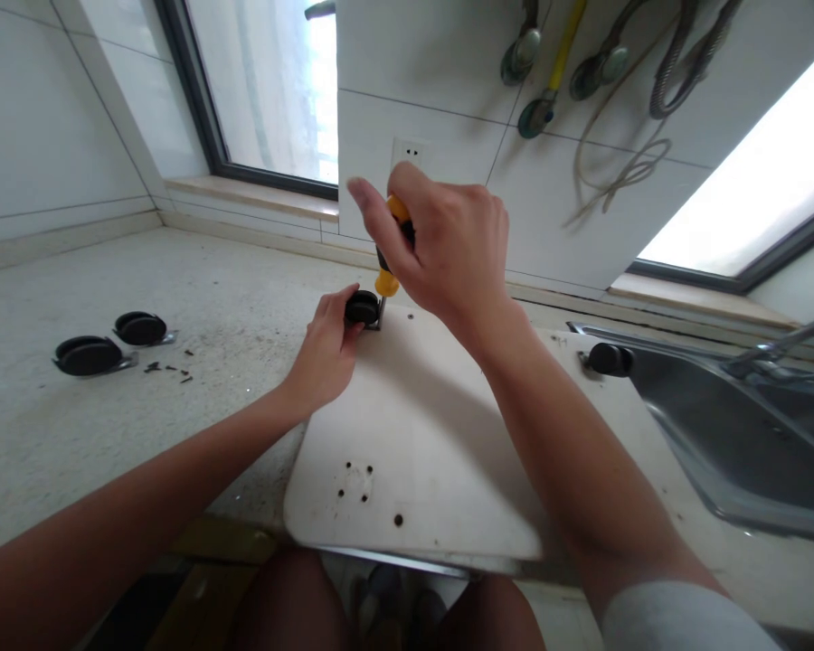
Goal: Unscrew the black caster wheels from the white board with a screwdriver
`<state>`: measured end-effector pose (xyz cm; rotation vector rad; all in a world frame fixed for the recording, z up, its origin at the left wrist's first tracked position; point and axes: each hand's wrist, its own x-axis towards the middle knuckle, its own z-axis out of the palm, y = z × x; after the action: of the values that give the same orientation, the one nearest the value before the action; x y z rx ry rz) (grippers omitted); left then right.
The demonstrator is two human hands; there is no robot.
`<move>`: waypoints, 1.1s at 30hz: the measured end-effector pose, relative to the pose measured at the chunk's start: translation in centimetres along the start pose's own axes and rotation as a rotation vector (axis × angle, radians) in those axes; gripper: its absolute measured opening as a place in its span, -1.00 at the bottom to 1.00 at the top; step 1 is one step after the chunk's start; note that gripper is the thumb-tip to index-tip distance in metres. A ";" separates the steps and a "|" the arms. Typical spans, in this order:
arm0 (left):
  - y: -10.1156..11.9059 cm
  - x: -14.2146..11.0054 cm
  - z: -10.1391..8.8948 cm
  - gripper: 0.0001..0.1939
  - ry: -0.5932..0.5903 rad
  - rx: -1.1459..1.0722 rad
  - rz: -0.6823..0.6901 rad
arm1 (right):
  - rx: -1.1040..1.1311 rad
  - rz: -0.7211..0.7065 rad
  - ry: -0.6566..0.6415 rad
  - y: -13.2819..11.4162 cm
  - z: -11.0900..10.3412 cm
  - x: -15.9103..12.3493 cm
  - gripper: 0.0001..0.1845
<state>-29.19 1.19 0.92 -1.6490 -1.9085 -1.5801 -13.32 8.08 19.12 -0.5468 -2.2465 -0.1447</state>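
Note:
My right hand [440, 235] is closed round the yellow and black handle of a screwdriver [387, 282], which points down at the metal plate of a black caster wheel [362, 308]. Fingers of my left hand [326, 348] grip that caster from the left. It sits at the far left corner of a white board [421, 452] lying flat on the counter. Near the board's front left corner are several screw holes. Another caster [609, 359] is on the board's far right part. The screwdriver's tip is too small to make out.
Two loose casters, one [88, 355] nearer and one [140, 328] behind it, lie on the speckled counter [196, 434] at left, beside several screws [169, 368]. A steel sink [692, 425] with a faucet [780, 348] is at right. Hoses and valves [537, 116] hang on the tiled wall.

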 end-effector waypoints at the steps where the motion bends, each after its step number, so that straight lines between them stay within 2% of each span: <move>1: 0.0 0.0 0.0 -0.40 -0.004 0.002 -0.002 | -0.011 0.001 -0.033 -0.3 -0.4 0.1 -0.52; 4: 0.0 0.0 0.1 -0.41 -0.016 -0.005 -0.010 | -0.017 -0.059 -0.127 -0.3 -1.5 0.3 -0.53; 9: 0.0 -0.1 0.3 -0.42 -0.001 -0.033 -0.002 | -0.039 -0.081 -0.243 0.8 -3.4 0.2 -0.69; 14: 0.1 -0.2 0.3 -0.41 -0.013 -0.027 -0.011 | 0.113 -0.165 -0.350 0.7 -4.4 -0.3 -0.73; 16: 0.1 -0.2 0.3 -0.42 -0.021 -0.024 -0.010 | 0.109 -0.107 -0.336 0.4 -4.1 -0.4 -0.76; 18: 0.1 -0.2 0.3 -0.42 -0.024 -0.024 -0.013 | 0.063 -0.007 -0.245 0.4 -3.5 -0.4 -0.75; 20: 0.2 -0.1 0.2 -0.41 -0.024 -0.029 -0.024 | 0.060 0.034 -0.191 0.6 -3.1 -0.2 -0.71; 25: 0.2 -0.1 0.2 -0.41 -0.034 -0.036 -0.022 | 0.175 -0.067 -0.344 1.2 -3.5 0.0 -0.87; 26: 0.2 -0.1 0.2 -0.40 -0.033 -0.035 -0.019 | 0.133 -0.047 -0.322 1.1 -3.7 0.0 -0.87; 29: 0.2 -0.1 0.2 -0.40 -0.025 -0.038 -0.013 | -0.005 0.017 -0.208 0.7 -3.7 -0.2 -0.70; 33: 0.2 -0.1 0.1 -0.41 -0.022 -0.041 -0.006 | 0.052 -0.075 -0.242 0.7 -3.3 -0.3 -0.86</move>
<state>-28.92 1.18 0.88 -1.6855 -1.9057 -1.6201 -10.60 7.66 21.11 -0.4733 -2.4999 -0.0605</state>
